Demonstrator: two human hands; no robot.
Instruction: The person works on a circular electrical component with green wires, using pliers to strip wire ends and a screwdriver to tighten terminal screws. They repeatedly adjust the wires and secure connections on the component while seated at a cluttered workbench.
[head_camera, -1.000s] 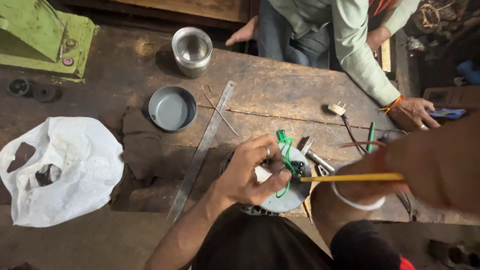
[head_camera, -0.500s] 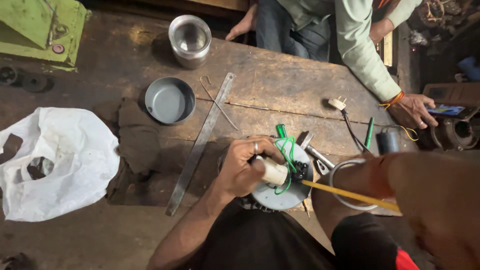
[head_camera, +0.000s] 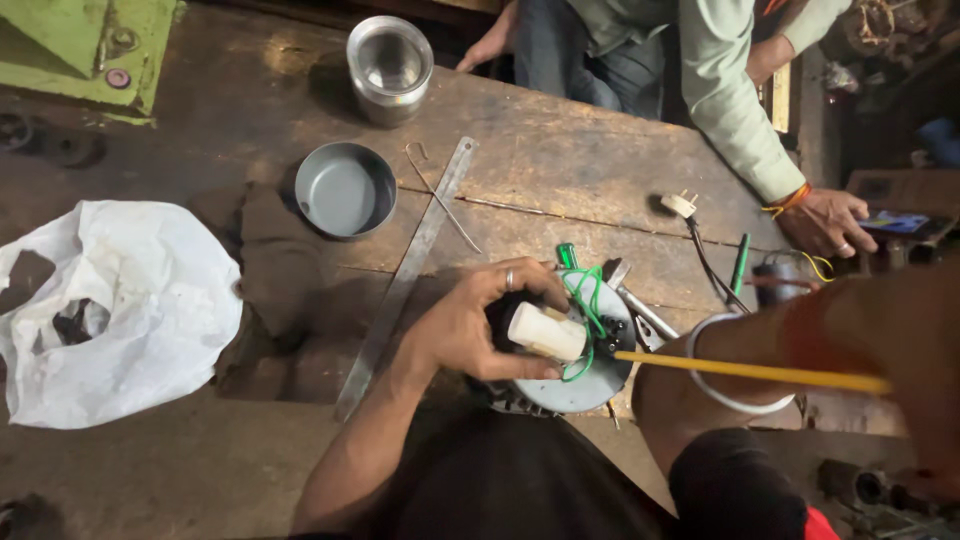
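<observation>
I'm seeing the wooden workbench (head_camera: 560, 180) carrying a grey motor housing (head_camera: 590, 385) at its near edge. My left hand (head_camera: 470, 330) is grasping its white capacitor (head_camera: 545, 332); my blurred right hand (head_camera: 900, 350) is gripping a yellow rod (head_camera: 750, 372).

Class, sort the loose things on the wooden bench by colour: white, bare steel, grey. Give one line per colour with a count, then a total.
White: 2, plastic bag and plug.
Bare steel: 2, cup and ruler.
Grey: 1, round dish.
Total: 5
</observation>
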